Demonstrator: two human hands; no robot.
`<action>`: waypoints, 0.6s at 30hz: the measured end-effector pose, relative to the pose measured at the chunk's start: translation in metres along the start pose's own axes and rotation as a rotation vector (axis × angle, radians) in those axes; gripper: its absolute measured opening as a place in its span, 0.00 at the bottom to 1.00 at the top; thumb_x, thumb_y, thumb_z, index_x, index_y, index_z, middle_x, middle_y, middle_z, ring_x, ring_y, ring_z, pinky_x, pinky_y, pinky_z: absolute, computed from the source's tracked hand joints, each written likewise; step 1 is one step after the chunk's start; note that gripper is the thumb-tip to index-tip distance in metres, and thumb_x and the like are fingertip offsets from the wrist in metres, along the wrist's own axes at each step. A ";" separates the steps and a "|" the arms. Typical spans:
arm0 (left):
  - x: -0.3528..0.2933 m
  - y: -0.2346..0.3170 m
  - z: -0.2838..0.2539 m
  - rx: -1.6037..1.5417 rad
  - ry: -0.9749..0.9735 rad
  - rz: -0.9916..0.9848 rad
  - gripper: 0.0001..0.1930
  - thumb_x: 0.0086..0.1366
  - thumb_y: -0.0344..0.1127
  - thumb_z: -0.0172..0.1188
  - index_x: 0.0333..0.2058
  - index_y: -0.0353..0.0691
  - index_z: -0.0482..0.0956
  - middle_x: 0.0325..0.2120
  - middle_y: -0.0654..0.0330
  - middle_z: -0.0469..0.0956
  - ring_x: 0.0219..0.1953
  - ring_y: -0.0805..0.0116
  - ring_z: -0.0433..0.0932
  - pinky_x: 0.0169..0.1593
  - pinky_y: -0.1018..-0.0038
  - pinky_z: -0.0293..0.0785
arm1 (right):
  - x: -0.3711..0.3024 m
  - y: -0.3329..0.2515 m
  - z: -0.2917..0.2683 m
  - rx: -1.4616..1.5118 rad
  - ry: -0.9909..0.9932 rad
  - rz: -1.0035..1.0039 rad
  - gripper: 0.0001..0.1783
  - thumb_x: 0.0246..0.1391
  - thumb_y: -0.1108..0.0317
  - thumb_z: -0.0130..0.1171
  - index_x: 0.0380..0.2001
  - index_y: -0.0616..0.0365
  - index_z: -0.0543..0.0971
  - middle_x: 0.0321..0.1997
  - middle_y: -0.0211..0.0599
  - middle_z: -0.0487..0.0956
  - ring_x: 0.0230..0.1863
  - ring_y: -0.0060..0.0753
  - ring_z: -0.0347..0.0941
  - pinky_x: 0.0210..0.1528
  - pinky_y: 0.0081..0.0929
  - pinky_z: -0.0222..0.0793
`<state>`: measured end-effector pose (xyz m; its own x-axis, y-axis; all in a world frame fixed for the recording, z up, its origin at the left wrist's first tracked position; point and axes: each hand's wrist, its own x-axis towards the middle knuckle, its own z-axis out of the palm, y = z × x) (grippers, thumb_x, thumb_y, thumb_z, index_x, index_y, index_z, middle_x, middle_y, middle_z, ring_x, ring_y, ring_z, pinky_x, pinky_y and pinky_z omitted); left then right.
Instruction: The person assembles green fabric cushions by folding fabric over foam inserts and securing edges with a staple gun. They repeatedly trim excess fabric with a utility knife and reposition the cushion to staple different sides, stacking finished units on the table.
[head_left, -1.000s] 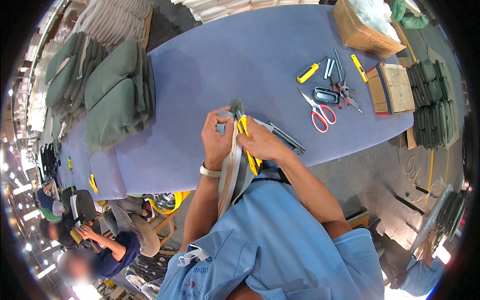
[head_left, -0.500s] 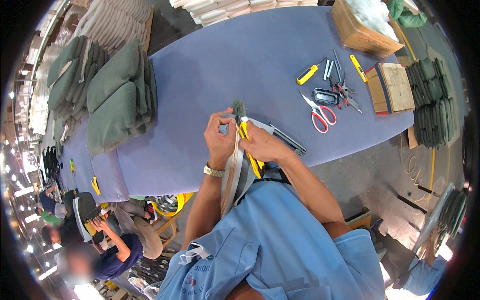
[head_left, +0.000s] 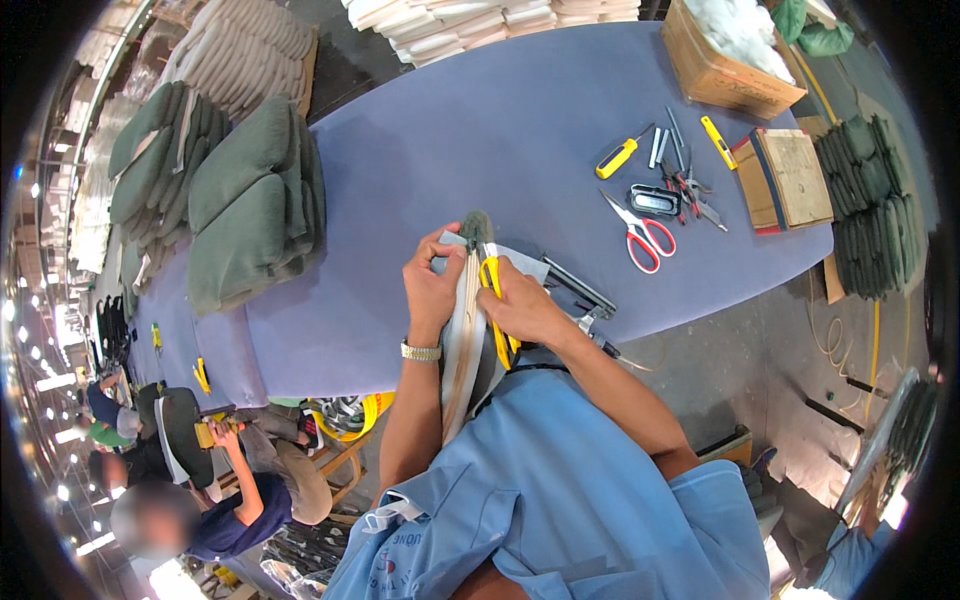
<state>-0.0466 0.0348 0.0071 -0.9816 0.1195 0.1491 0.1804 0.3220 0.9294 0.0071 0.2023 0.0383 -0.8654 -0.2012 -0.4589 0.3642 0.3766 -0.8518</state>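
Left hand pinches strip; right hand grips yellow tool, tip toward twelve o'clock; a slip could nick the left thumb at nine.

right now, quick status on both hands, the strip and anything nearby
Left hand pinching fabric strip near green end. Right hand gripping yellow-handled tool beside it. Long metal tool close beside right hand, red-handled scissors farther right.

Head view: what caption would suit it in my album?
Left hand pinching a pale strip, right hand gripping a yellow-handled tool, at a blue-topped table.
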 end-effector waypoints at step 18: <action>0.001 0.020 -0.002 0.220 0.009 0.187 0.03 0.62 0.24 0.64 0.32 0.34 0.78 0.58 0.49 0.78 0.54 0.56 0.81 0.55 0.65 0.76 | -0.001 0.003 -0.021 -0.206 0.017 -0.166 0.24 0.63 0.58 0.52 0.54 0.64 0.65 0.36 0.68 0.81 0.39 0.74 0.78 0.44 0.63 0.70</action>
<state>-0.0437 0.0394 0.0267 -0.9302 0.1880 0.3153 0.3671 0.4912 0.7899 0.0015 0.2223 0.0416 -0.9137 -0.2615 -0.3111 0.1401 0.5160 -0.8451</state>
